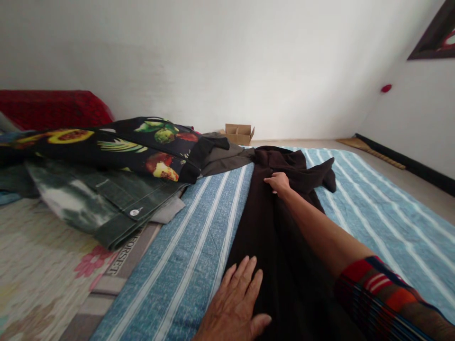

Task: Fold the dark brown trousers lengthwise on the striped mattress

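Observation:
A dark brown garment (277, 246) lies stretched out lengthwise on a blue and white striped bedcover (192, 246). My left hand (234, 303) rests flat on the garment's near left edge, fingers spread, partly on the bedcover. My right hand (279, 182) reaches far forward and pinches the garment's cloth near its bunched upper part. My right arm wears a red striped sleeve (384, 293).
A pile of clothes lies at the left: a black fruit-print garment (124, 147), a green denim piece (106, 203) and grey cloth. A red pillow (53, 109) is behind them. A small cardboard box (239, 132) stands by the wall. Bare floor runs along the right.

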### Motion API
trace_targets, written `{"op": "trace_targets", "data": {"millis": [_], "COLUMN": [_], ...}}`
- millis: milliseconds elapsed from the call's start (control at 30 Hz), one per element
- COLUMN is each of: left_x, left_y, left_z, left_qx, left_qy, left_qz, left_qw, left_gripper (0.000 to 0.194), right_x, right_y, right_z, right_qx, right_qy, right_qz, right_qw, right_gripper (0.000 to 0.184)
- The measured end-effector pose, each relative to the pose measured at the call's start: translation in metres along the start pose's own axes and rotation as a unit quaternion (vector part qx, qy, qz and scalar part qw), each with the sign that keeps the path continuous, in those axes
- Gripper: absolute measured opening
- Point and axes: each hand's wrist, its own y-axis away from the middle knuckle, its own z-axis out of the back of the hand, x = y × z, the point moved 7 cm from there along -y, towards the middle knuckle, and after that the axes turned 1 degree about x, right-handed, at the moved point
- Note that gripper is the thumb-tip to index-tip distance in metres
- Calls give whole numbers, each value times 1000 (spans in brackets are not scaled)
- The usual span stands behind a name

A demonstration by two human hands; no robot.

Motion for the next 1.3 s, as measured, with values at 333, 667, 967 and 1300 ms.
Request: {"op": "trace_targets", "data": {"millis": [333,667,967,1300], "left_x": [-1,-4,5,40], "left_y": [0,-6,-43,-176], "left_z": [-2,2,46,31], "left_qx": [27,39,-5,-30], "left_qy": [2,-12,10,-96], "left_qz": [6,15,-24,26], "left_qw": [1000,999,1000,995], "left_gripper": [74,66,38,49], "right_x": [-15,-9,-1,-58], "right_y": [-7,-3,58,232], "right_z": [12,29,88,75], "right_qx": [-65,-61,69,6], "right_qy": [-16,54,57,158], "right_qz": [-38,31,158,314], "right_qw": [997,996,983,936], "right_gripper": [27,24,9,14]}}
